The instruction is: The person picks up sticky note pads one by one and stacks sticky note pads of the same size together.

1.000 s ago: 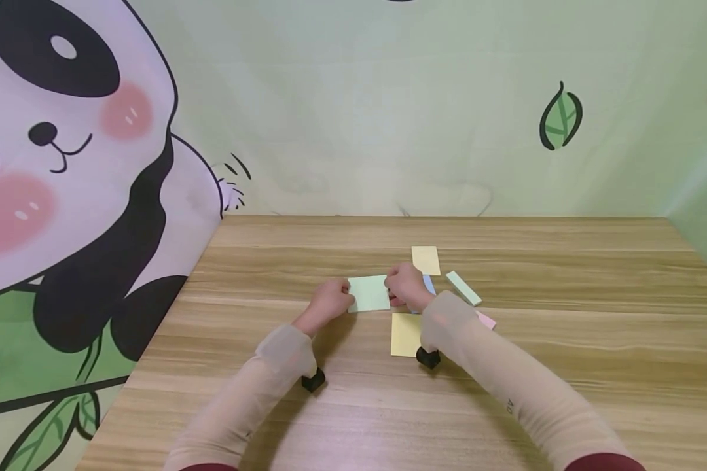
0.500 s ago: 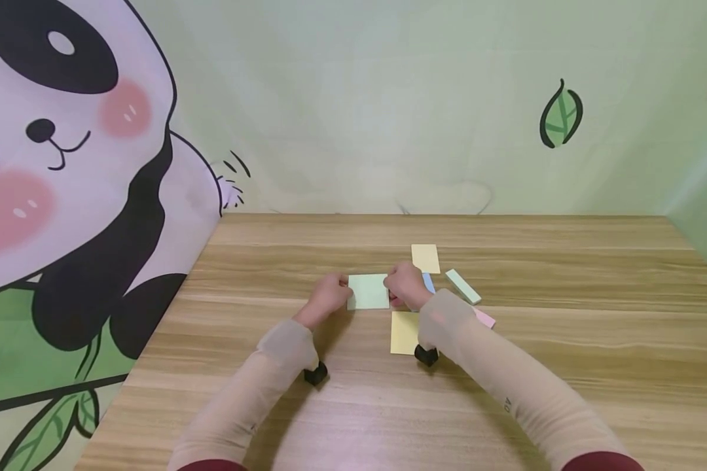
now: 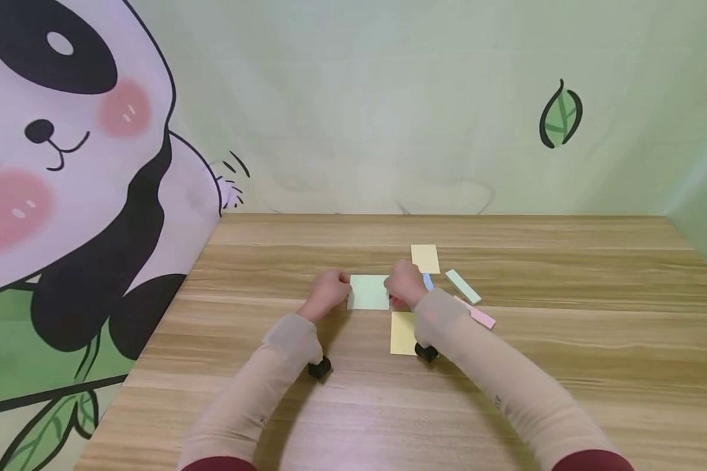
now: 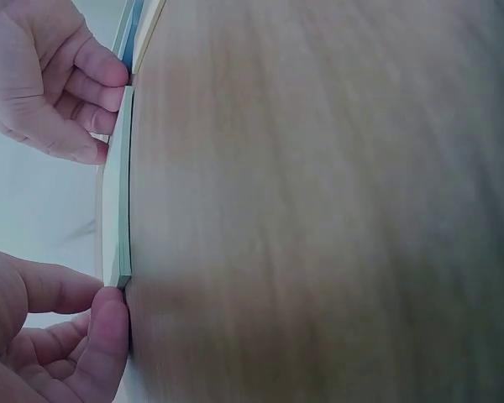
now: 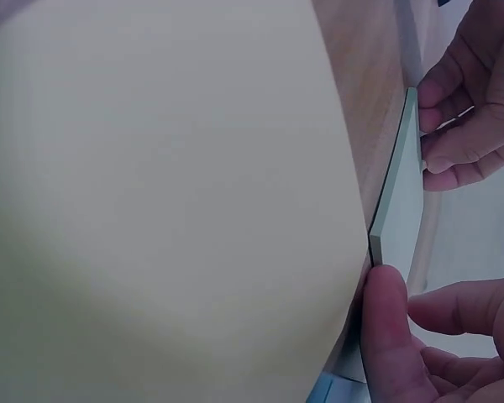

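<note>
A pale green sticky note pad (image 3: 369, 292) lies low over the wooden table between my two hands. At its left edge, my left hand (image 3: 328, 288) pinches it with thumb and fingertips. My right hand (image 3: 405, 284) pinches the opposite edge, its thumb at the near corner. Seen edge-on in the left wrist view, the pad (image 4: 124, 185) shows some thickness and its underside sits close to the wood. Next to my right hand a blue note pad (image 3: 427, 281) peeks out, mostly hidden. Below my right wrist lies a yellow note pad (image 3: 402, 333), partly covered by the sleeve.
Behind my right hand lies a pale yellow note pad (image 3: 425, 259). A narrow green pad (image 3: 463, 286) and a narrow pink pad (image 3: 480, 316) are to its right. The wooden table (image 3: 565, 281) ends at a backdrop with a printed panda (image 3: 94, 163).
My left hand has shifted slightly away from me at the green pad's left edge. My right forearm has drifted a little left, uncovering more of the pink pad.
</note>
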`<state>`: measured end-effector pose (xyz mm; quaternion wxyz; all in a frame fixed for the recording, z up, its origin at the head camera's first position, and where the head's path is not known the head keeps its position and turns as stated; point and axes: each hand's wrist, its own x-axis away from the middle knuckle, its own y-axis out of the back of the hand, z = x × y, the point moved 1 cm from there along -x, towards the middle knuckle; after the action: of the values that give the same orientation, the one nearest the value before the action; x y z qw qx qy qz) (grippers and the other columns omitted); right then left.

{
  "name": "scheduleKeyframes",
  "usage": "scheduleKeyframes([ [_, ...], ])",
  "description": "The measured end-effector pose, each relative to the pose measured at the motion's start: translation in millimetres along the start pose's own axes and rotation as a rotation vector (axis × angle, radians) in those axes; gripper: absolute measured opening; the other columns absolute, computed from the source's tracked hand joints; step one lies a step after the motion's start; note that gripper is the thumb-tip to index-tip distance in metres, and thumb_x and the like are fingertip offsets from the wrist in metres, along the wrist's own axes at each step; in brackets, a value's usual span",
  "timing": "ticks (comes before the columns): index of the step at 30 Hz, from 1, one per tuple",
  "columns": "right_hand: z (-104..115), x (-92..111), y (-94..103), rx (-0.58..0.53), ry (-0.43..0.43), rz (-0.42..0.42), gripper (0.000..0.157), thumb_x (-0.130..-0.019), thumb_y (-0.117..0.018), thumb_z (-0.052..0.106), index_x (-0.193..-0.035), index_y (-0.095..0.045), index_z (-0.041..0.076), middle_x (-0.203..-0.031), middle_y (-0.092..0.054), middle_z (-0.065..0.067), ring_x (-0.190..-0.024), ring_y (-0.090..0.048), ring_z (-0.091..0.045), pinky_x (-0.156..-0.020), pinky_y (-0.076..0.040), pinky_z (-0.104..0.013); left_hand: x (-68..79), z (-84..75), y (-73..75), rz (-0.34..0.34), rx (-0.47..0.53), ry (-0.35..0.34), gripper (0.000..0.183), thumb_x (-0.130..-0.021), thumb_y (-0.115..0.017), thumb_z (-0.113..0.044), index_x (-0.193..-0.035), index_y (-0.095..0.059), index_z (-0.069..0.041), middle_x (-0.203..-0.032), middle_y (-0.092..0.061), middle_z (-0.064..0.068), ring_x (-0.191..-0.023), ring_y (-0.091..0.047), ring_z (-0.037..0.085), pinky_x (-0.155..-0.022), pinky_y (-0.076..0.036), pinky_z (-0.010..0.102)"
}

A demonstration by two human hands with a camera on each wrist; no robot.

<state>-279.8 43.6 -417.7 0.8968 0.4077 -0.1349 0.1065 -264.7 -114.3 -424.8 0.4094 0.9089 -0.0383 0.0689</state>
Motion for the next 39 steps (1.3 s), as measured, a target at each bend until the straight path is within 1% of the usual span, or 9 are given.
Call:
scheduleKeyframes([
  [4, 1, -1, -0.3, 0.001, -0.014, 0.002, 0.017, -0.083, -0.045, 0.003, -0.072, -0.056, -0.002, -0.048, -0.053, -0.006, -0.036, -0.051, -0.011, -0.041, -0.045, -0.019, -1.1, 0.8, -0.7, -0.009, -0.021, -0.013, 0.011, -0.076, -0.051, -0.003, -0.084, -0.059, -0.002, -0.058, -0.053, 0.001, -0.050, -0.047, 0.011, -0.046, -0.035, 0.018],
  [12, -1, -2, -1.2, -0.008, -0.004, -0.005, 0.017, -0.083, -0.046, 0.003, -0.071, -0.056, -0.003, -0.047, -0.053, -0.006, -0.036, -0.051, -0.011, -0.040, -0.046, -0.020, -1.9, 0.7, -1.1, -0.029, -0.052, -0.032, 0.008, -0.074, -0.053, -0.002, -0.079, -0.059, -0.004, -0.059, -0.055, 0.001, -0.054, -0.049, 0.012, -0.048, -0.035, 0.018],
  [18, 0, -1, 0.0, -0.027, -0.004, -0.002, 0.020, -0.082, -0.046, 0.003, -0.065, -0.055, 0.000, -0.047, -0.054, -0.007, -0.037, -0.052, -0.012, -0.042, -0.047, -0.021, -1.1, -0.2, -0.8, -0.033, -0.077, -0.038, 0.008, -0.073, -0.053, -0.002, -0.079, -0.059, -0.004, -0.059, -0.056, 0.002, -0.056, -0.050, 0.013, -0.050, -0.035, 0.019],
  [24, -1, 2, 1.2, -0.064, -0.010, 0.001, 0.025, -0.082, -0.048, 0.007, -0.057, -0.049, 0.004, -0.048, -0.053, -0.007, -0.037, -0.052, -0.012, -0.041, -0.046, -0.021, -0.4, -0.6, -0.5, -0.025, -0.070, -0.032, 0.008, -0.073, -0.053, -0.002, -0.079, -0.058, -0.004, -0.062, -0.056, 0.002, -0.056, -0.049, 0.013, -0.049, -0.035, 0.019],
  [27, -1, 3, 2.2, -0.088, -0.015, 0.011, 0.026, -0.082, -0.048, 0.008, -0.056, -0.045, 0.006, -0.048, -0.052, -0.006, -0.037, -0.052, -0.012, -0.042, -0.047, -0.022, 0.2, -0.6, -0.6, -0.022, -0.061, -0.027, 0.005, -0.073, -0.053, -0.004, -0.076, -0.057, -0.005, -0.061, -0.054, 0.000, -0.054, -0.047, 0.012, -0.048, -0.034, 0.019],
  [29, -1, 4, 3.9, -0.108, -0.020, 0.023, 0.025, -0.082, -0.048, 0.009, -0.057, -0.045, 0.006, -0.049, -0.051, -0.006, -0.038, -0.052, -0.012, -0.043, -0.048, -0.023, 0.6, -0.9, -0.2, -0.021, -0.060, -0.018, 0.005, -0.074, -0.053, -0.007, -0.069, -0.055, -0.007, -0.057, -0.051, -0.002, -0.051, -0.045, 0.012, -0.046, -0.033, 0.019],
  [34, -1, 10, 11.1, -0.162, -0.020, 0.057, 0.020, -0.081, -0.049, 0.011, -0.062, -0.051, 0.003, -0.054, -0.053, -0.005, -0.041, -0.053, -0.012, -0.047, -0.049, -0.024, 1.5, -4.1, 0.1, -0.026, -0.052, -0.004, 0.028, -0.074, -0.051, -0.010, -0.051, -0.036, -0.013, -0.045, -0.033, -0.005, -0.041, -0.030, 0.009, -0.040, -0.022, 0.020],
  [37, -3, 15, 15.0, -0.178, 0.009, 0.059, 0.022, -0.080, -0.048, 0.010, -0.058, -0.049, 0.005, -0.053, -0.052, -0.004, -0.042, -0.053, -0.012, -0.047, -0.049, -0.024, 2.6, -7.9, -0.4, -0.036, -0.067, 0.006, 0.032, -0.075, -0.051, -0.012, -0.050, -0.030, -0.013, -0.044, -0.028, -0.004, -0.040, -0.026, 0.010, -0.039, -0.020, 0.021],
  [39, -6, 19, 17.5, -0.172, 0.045, 0.058, 0.024, -0.079, -0.048, 0.009, -0.056, -0.048, 0.006, -0.051, -0.051, -0.003, -0.042, -0.053, -0.013, -0.047, -0.049, -0.025, 3.9, -10.7, -0.9, -0.048, -0.101, 0.013, 0.027, -0.076, -0.052, -0.015, -0.055, -0.035, -0.012, -0.050, -0.033, -0.003, -0.043, -0.030, 0.011, -0.040, -0.024, 0.021],
])
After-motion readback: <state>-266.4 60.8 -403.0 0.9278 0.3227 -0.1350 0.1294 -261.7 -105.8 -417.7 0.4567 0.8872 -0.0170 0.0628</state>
